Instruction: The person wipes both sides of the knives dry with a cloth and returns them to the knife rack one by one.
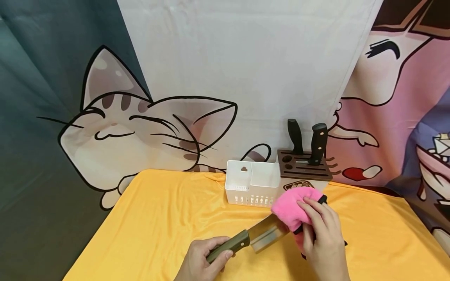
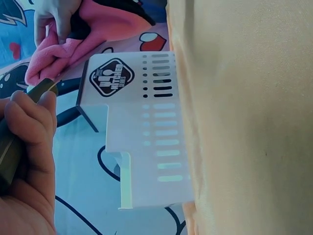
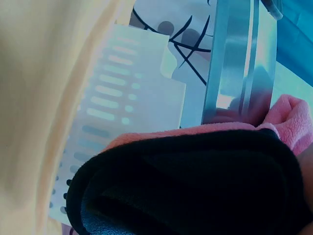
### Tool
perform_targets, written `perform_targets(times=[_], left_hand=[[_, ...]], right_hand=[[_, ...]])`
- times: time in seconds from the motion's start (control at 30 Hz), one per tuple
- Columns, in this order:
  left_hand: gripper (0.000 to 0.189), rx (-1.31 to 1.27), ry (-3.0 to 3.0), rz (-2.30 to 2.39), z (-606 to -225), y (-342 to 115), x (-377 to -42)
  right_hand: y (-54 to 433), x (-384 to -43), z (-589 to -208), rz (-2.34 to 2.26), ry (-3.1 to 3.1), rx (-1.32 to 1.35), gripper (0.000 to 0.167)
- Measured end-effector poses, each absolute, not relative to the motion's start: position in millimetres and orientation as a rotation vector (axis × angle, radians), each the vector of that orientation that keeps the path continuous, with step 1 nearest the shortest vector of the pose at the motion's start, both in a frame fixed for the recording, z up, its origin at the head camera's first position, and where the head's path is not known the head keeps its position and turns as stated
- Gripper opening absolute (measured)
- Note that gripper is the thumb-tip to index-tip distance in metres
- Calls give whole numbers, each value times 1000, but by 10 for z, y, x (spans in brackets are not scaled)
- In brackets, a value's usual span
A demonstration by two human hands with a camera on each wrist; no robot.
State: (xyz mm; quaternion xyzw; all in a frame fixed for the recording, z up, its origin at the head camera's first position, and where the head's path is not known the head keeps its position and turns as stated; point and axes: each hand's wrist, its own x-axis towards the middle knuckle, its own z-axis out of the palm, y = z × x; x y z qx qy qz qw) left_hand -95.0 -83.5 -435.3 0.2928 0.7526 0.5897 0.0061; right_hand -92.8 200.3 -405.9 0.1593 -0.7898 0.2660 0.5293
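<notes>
My left hand point(image 1: 207, 257) grips the dark green handle of a cleaver point(image 1: 268, 234), whose broad blade points up and to the right, tilted over the table. In my right hand point(image 1: 325, 234) is a pink cloth point(image 1: 297, 207) with black edging, pinched between fingers and thumb. The cloth laps over the far end of the blade and hides it. From the right wrist, the shiny blade point(image 3: 239, 63) runs down into the pink cloth point(image 3: 293, 117), and the cloth's dark underside fills the lower part. Fingers curl round the handle point(image 2: 12, 147) in the left wrist view.
Behind the hands stands a white knife holder point(image 1: 253, 187) with slotted walls and a brown top point(image 1: 304, 166). Two black-handled knives point(image 1: 294, 134) stick up from it. A yellow cloth point(image 1: 168, 218) covers the table, and a printed curtain point(image 1: 246, 70) hangs right behind.
</notes>
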Motion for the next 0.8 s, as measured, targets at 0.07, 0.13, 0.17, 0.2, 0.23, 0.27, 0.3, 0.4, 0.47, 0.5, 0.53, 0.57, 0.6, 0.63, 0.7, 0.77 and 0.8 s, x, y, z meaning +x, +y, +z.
perform_targets(times=[0.07, 0.13, 0.17, 0.2, 0.23, 0.27, 0.3, 0.4, 0.47, 0.5, 0.53, 0.57, 0.6, 0.63, 0.7, 0.77, 0.8], left_hand=[[15, 931, 2360, 1852, -4355, -838, -954], [16, 932, 2365, 1857, -4355, -842, -955], [16, 933, 2367, 1860, -4356, -844, -956], [16, 933, 2367, 1864, -4358, -846, -956], [16, 945, 2368, 1871, -4363, -848, -957], [16, 962, 2370, 1881, -4367, -850, -962], [16, 982, 2369, 1892, -4374, -851, -966], [15, 1087, 2385, 1935, -4402, -857, -989], [16, 1164, 2410, 1960, -4420, -862, -1007], [16, 1192, 2420, 1971, -4429, -867, -1014], [17, 1211, 2434, 1978, -4438, -871, -1021], [18, 1229, 2440, 1983, -4445, -875, -1028], [19, 1239, 2442, 1987, -4451, -880, -1033], [19, 1247, 2449, 1988, -4456, -883, -1038], [19, 1245, 2453, 1989, -4463, -890, -1046], [20, 1238, 2457, 1988, -4461, -894, -1049], [19, 1224, 2455, 1990, -4456, -896, -1046]], right_hand=[[2026, -930, -4064, 647, -1904, 359, 33], [2052, -932, -4073, 658, -1925, 342, 35], [2065, -933, -4081, 663, -1934, 337, 37], [2077, -934, -4090, 667, -1941, 333, 38], [2089, -937, -4100, 671, -1945, 329, 38], [2099, -938, -4110, 671, -1952, 325, 39], [2108, -938, -4119, 670, -1958, 319, 39], [2130, -931, -4139, 666, -1985, 302, 40], [2143, -916, -4144, 665, -2026, 288, 40], [2148, -908, -4144, 669, -2048, 281, 41], [2154, -901, -4142, 671, -2067, 278, 41], [2158, -893, -4140, 672, -2086, 275, 42], [2163, -886, -4137, 672, -2106, 273, 41], [2166, -880, -4135, 672, -2124, 274, 41], [2170, -874, -4130, 675, -2137, 287, 40], [2169, -871, -4126, 668, -2145, 310, 39], [2168, -870, -4125, 669, -2148, 323, 39]])
